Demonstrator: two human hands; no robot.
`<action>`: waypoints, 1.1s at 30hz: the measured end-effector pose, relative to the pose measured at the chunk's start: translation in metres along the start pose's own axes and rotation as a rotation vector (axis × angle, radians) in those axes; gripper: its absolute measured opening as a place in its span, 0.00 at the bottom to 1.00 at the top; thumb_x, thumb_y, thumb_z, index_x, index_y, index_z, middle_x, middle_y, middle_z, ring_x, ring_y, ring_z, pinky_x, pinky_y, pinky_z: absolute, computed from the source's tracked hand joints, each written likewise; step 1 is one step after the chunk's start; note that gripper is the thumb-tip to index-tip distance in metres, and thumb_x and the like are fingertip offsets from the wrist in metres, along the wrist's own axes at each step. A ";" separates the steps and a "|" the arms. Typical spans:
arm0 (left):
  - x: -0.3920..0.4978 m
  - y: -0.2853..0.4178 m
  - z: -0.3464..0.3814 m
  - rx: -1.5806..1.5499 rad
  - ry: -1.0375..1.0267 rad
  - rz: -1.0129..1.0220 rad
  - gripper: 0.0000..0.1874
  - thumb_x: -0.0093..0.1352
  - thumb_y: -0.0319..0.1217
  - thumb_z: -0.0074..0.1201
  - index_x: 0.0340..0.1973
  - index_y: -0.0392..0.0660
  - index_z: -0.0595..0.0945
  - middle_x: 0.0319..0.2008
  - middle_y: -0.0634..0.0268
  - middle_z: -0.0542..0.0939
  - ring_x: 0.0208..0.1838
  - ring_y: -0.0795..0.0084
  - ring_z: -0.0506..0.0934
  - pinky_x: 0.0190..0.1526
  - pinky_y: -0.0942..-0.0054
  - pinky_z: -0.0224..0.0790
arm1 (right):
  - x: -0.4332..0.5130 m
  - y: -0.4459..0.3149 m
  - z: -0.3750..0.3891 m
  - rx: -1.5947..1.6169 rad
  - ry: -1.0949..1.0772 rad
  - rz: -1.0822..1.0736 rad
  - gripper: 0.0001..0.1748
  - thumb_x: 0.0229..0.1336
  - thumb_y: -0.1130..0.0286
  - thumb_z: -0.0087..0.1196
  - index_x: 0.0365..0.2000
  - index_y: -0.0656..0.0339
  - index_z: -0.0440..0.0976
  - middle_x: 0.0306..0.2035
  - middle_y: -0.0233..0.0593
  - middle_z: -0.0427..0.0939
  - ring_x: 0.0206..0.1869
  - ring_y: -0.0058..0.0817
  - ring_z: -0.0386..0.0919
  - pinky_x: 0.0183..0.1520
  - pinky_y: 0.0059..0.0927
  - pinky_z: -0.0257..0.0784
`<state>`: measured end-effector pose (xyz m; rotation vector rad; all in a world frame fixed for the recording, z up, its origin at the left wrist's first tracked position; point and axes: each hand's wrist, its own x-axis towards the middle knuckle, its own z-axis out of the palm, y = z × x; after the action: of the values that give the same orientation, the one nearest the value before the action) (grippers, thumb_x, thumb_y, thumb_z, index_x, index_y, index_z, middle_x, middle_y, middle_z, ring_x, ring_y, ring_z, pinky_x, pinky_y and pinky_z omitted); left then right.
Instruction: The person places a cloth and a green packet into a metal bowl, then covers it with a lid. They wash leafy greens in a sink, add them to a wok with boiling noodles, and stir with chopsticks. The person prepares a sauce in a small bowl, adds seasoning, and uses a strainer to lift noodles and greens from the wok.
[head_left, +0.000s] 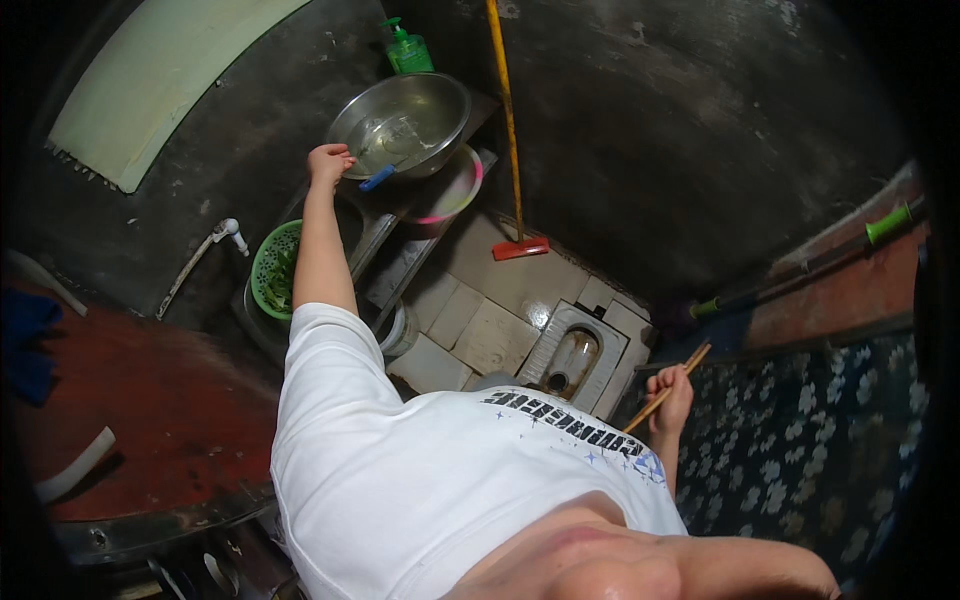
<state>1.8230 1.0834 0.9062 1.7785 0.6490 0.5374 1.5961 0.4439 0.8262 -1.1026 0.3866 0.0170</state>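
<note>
At the near left rim of a wide stainless steel basin (427, 159) is my left hand (330, 163), fingers bent; whether they grip the rim cannot be told. The basin holds what looks like clear water. A blue handle (377, 178) lies over its near rim, beside my hand. Under the basin, a pink-rimmed basin (478, 174) partly shows. My right hand (670, 397), low at the right, is closed around a pair of wooden chopsticks (697, 358), which point up and right. Left of my forearm, a green perforated plastic basket (260, 281) holds leafy greens (280, 281).
Behind the basin stands a green pump bottle (409, 51). A yellow-handled broom with a red head (520, 249) leans by the dark wall. A squat toilet (576, 356) is set in the tiled floor. Left are a white tap (232, 227) and a red tabletop (165, 427); a flowered curtain (787, 450) hangs right.
</note>
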 end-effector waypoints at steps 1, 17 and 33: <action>0.001 0.002 -0.003 -0.040 0.009 -0.006 0.16 0.59 0.12 0.43 0.43 0.28 0.76 0.34 0.50 0.78 0.26 0.67 0.79 0.23 0.80 0.72 | 0.009 0.005 0.009 0.036 -0.137 0.020 0.19 0.66 0.60 0.38 0.19 0.55 0.58 0.17 0.30 0.60 0.17 0.21 0.63 0.17 0.19 0.57; 0.141 -0.082 0.088 1.198 -0.879 -0.024 0.18 0.62 0.38 0.49 0.38 0.34 0.80 0.37 0.48 0.80 0.42 0.54 0.79 0.39 0.61 0.72 | 0.190 0.003 0.232 -0.578 -0.541 0.124 0.17 0.63 0.76 0.41 0.53 0.60 0.65 0.20 0.32 0.71 0.14 0.11 0.61 0.16 0.12 0.56; 0.032 -0.008 0.053 0.417 -0.378 -0.431 0.08 0.66 0.27 0.45 0.28 0.36 0.76 0.20 0.61 0.78 0.17 0.77 0.71 0.16 0.78 0.58 | 0.335 -0.005 0.342 -0.490 -1.022 0.213 0.09 0.62 0.76 0.41 0.39 0.64 0.71 0.19 0.33 0.73 0.18 0.12 0.65 0.21 0.13 0.61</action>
<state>1.8799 1.0696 0.8850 1.9725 0.8849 -0.2435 2.0114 0.6806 0.8599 -1.3711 -0.4500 0.8674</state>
